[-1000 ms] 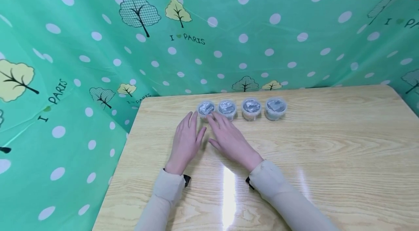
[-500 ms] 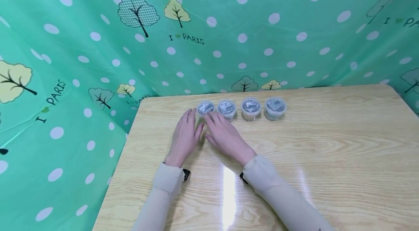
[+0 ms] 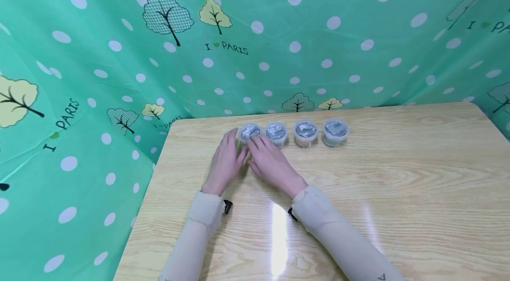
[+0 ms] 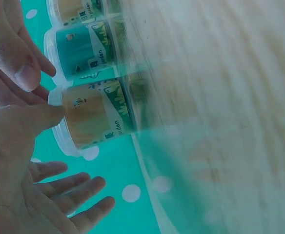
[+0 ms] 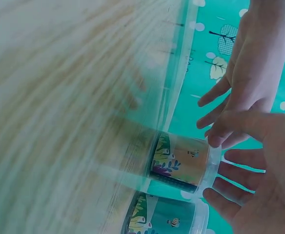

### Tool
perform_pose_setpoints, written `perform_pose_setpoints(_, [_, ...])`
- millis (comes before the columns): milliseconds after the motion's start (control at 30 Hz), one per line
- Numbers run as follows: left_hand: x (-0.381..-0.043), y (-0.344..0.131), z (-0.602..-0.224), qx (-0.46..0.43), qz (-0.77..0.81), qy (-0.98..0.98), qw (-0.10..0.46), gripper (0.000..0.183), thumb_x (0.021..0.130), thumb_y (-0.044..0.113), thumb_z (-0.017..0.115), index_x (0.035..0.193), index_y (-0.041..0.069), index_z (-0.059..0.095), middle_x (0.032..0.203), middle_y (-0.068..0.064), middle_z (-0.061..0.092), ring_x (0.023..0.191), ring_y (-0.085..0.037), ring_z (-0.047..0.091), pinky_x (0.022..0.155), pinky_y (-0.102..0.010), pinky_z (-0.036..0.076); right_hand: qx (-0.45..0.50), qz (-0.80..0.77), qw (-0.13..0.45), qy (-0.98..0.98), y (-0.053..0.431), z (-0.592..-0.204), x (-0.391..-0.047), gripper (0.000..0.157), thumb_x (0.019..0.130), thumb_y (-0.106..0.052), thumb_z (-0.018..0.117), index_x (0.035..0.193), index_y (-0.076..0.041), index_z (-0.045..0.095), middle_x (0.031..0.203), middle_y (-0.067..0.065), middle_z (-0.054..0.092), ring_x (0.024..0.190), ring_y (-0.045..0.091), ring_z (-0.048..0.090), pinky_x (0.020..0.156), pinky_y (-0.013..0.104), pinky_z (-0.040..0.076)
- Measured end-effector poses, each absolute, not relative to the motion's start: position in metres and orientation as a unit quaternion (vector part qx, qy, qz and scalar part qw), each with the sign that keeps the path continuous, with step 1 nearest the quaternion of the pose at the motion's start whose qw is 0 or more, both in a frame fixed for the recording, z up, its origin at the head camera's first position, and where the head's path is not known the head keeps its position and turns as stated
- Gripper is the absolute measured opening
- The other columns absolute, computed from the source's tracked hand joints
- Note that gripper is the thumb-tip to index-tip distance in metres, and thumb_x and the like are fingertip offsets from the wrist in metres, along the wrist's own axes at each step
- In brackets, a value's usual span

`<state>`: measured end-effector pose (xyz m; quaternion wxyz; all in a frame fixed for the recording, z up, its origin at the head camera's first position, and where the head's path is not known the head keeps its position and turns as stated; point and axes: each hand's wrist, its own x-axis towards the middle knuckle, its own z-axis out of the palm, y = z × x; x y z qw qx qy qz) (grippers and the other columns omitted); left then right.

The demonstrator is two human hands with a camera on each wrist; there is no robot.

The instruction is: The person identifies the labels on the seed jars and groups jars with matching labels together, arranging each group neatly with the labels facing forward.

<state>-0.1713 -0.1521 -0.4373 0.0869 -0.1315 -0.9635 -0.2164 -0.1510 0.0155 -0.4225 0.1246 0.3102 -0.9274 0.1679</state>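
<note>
Several small clear plastic tubs with lids stand in a row at the table's far side. My hands are at the leftmost tub (image 3: pixel 250 129), whose see-through wall shows orange-brown contents and a printed bee. My left hand (image 3: pixel 224 160) is at its left, fingers extended past it and thumb right at the lid rim in the left wrist view. From the front right, my right hand (image 3: pixel 272 162) reaches over it, its extended fingertips at the lid edge in the right wrist view. The second tub (image 4: pixel 81 48), teal inside, stands close beside it, partly overlapped by the right hand in the head view.
Farther right in the row are a third tub (image 3: pixel 306 129) and a fourth tub (image 3: pixel 335 128). The wooden table (image 3: pixel 398 192) is glossy and reflects light. A green dotted cloth (image 3: pixel 271 37) hangs behind its back edge and along the left side.
Both hands have shifted slightly forward, and the right hand has also moved left, closer to the leftmost tub. The tubs stay in place.
</note>
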Motion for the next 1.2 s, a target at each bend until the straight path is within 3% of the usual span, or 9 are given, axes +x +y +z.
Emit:
perform_pose_setpoints(167, [-0.176,-0.151,-0.437,-0.124,-0.228,-0.963,0.075,0.071,0.098,0.031,0.063,0.151,-0.001,0.03,0.151,-0.023,0.039,0.137,-0.038,0.044,0.115,-0.049,0.039,0.312,0.149,0.137,-0.928,0.013,-0.423,-0.154,0.044,0.096,-0.011,0.063,0.135,0.006,0.053,0.135,0.018,0.056,0.128,0.031,0.05,0.116,0.039,0.039])
perform_pose_setpoints(633, [-0.182,-0.146,-0.437,-0.112,-0.289,-0.951,0.018,0.074,0.095,0.028,0.067,0.155,0.007,0.027,0.154,-0.016,0.038,0.14,-0.033,0.041,0.117,-0.048,0.035,0.306,0.147,0.113,-0.934,0.012,-0.424,-0.157,0.043,0.096,0.001,0.057,0.139,0.004,0.051,0.137,0.016,0.055,0.128,0.029,0.05,0.116,0.036,0.039])
perform_pose_setpoints(1200, [-0.188,-0.143,-0.441,-0.108,-0.317,-0.942,0.001,0.069,0.099,0.017,0.06,0.156,0.005,0.023,0.157,-0.016,0.032,0.144,-0.032,0.035,0.12,-0.045,0.032,0.303,0.178,0.107,-0.93,0.013,-0.425,-0.158,0.042,0.097,0.002,0.056,0.138,0.003,0.053,0.139,0.016,0.054,0.129,0.029,0.049,0.117,0.037,0.039])
